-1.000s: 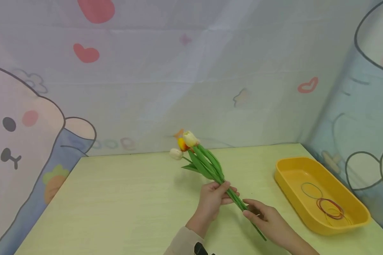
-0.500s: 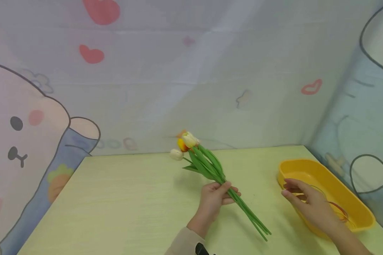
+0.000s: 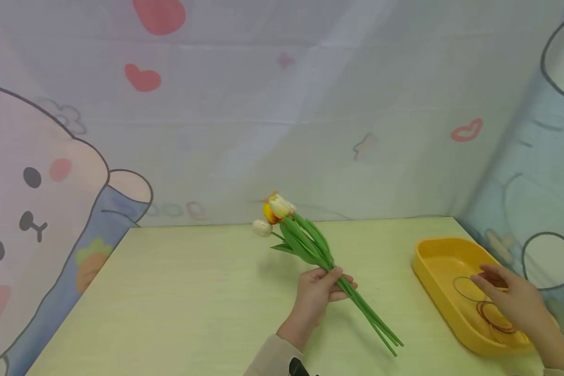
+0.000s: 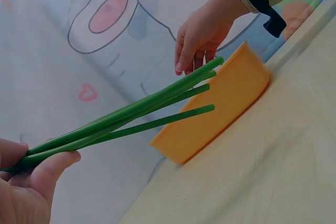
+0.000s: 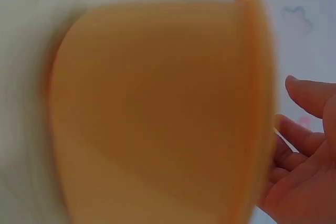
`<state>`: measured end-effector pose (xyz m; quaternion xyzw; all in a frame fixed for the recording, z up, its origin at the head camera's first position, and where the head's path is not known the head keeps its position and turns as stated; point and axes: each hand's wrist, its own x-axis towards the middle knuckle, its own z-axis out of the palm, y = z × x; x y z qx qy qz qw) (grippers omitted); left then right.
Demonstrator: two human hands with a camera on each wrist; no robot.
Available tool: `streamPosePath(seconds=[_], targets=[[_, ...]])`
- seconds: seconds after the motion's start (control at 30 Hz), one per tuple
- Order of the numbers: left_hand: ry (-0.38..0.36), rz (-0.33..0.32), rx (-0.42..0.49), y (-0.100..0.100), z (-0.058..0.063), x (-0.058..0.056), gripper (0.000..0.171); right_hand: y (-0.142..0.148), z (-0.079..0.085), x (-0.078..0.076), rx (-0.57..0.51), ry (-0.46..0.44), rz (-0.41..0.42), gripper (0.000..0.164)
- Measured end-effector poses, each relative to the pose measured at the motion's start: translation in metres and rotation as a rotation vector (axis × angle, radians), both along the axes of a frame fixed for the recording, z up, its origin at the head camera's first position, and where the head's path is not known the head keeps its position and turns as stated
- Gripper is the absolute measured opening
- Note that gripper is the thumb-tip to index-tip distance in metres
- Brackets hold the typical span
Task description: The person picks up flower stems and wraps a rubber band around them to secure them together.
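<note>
My left hand (image 3: 312, 295) grips a small bunch of tulips (image 3: 305, 240) by the stems, tilted so the white and orange-yellow blooms point up and left. In the left wrist view the stems (image 4: 136, 103) run out past thumb and finger, their cut ends fanned apart. Over the yellow tray (image 3: 434, 292) hovers my right hand (image 3: 519, 297), fingers loosely bent and holding nothing. Beneath and beside it in the tray lie a green rubber band (image 3: 456, 284) and several red and yellow rubber bands (image 3: 495, 326). The right wrist view shows the tray's outer wall (image 5: 157, 108) close up.
The pale yellow-green table (image 3: 178, 297) stretches left of the flowers. Behind it hangs a cloth backdrop (image 3: 244, 104) printed with hearts and cartoon animals, which continues along the right side beyond the tray.
My right hand has let go of the stem ends and moved right, over the tray. The left hand keeps its grip on the tulips. The head view has shifted slightly.
</note>
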<state>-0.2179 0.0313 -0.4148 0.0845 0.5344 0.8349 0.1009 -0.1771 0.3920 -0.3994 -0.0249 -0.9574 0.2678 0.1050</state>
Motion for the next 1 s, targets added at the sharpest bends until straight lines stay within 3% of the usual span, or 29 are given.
streamPosePath(seconds=[0.33,0.7,1.0], targets=[[-0.005,-0.010,-0.001,0.003,-0.002,0.000,0.026,0.036,-0.023,-0.002,0.042,-0.129,-0.033,0.068],[0.000,-0.011,-0.019,0.002,-0.001,0.001,0.030,0.050,-0.035,-0.013,-0.001,-0.287,0.042,0.068],[-0.017,-0.007,-0.030,0.001,-0.002,0.000,0.028,0.051,-0.039,-0.023,-0.023,-0.343,0.101,0.059]])
